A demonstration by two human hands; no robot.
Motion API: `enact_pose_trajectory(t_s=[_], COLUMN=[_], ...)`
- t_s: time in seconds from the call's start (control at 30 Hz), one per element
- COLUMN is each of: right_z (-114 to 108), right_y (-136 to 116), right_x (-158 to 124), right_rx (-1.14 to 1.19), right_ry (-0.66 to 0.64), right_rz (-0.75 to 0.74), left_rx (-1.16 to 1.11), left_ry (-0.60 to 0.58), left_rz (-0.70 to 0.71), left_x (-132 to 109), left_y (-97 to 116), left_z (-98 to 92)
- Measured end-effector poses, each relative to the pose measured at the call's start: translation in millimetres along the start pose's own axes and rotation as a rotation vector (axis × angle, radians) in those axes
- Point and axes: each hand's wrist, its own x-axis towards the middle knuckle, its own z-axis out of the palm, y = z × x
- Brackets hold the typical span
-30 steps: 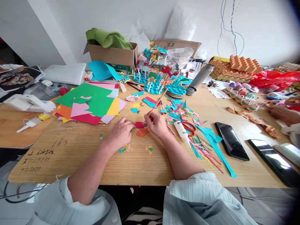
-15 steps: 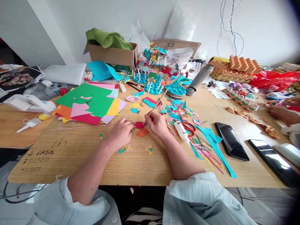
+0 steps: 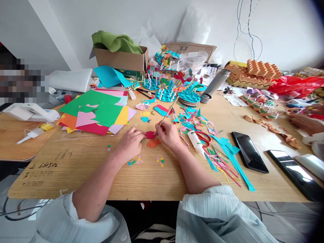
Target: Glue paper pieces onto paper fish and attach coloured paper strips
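The loose sleeves [image 3: 210,212] (softly creased) are a pale grey-blue.

1. Clock centre was the magenta paper fish [image 3: 150,135]; 12 o'clock faced the wall [image 3: 113,17].
2. At 6 o'clock, bare tabletop [image 3: 152,185] provided a low passage between the forearms [image 3: 101,179]; flat paper dots [image 3: 130,163] lay within it.
3. At 9 and 3 o'clock, the left hand [image 3: 133,140] and right hand [image 3: 168,134] blocked side access.
4. Toward 1 o'clock, the slanted stick [image 3: 170,109] obstructed overhead entry.
5. At 10 o'clock, the paper stack [image 3: 108,109] was a flat obstacle.
6. Beyond the right hand, the glue bottle [image 3: 195,140] and scissors [image 3: 208,139] restricted passage.
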Motion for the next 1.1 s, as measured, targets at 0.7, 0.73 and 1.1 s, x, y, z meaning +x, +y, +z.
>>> enact_pose_trajectory(t_s=[0.7,0.73,1.1], right_z=[11,10,7], right_y=[-3,-4,-2], right_x=[-1,-1,0], right_rx=[0.049,0.055,0.021], right_ry=[-0.044,-0.04,-0.05], right_rz=[-0.132,-0.111,-0.058], left_rx=[0.005,0.002,0.007], left_ry=[-0.035,-0.029,-0.019], left_rz=[-0.029,-0.023,-0.014], left_x=[1,1,0], left_y=[3,2,1], left_z=[-3.4,-2.7,-1.0])
